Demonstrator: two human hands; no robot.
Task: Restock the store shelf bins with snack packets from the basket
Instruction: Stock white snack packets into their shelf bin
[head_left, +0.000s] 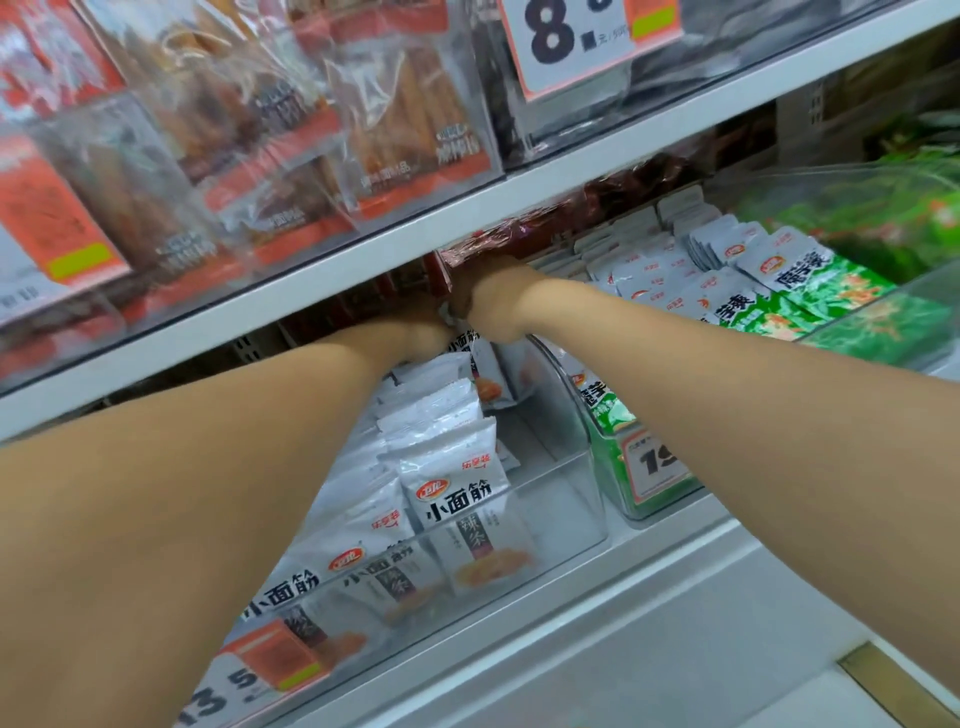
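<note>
Both my arms reach deep into the clear plastic bin (582, 499) on the lower shelf. The bin holds rows of white snack packets (457, 483) standing upright. My right hand (491, 304) is curled at the back of the bin, gripping the top of white packets whose silver crimped edge (448, 315) shows beside its thumb. Touching that same edge, my left hand (421, 327) sits right next to the right one. Its fingers are hidden in the shadow under the upper shelf. The basket is out of view.
The white edge of the upper shelf (322, 283) runs just above my hands, carrying clear bins of red-orange packets (405, 135). To the right stands a bin of green and white packets (779, 291). Price tags (652, 462) hang on the bin fronts.
</note>
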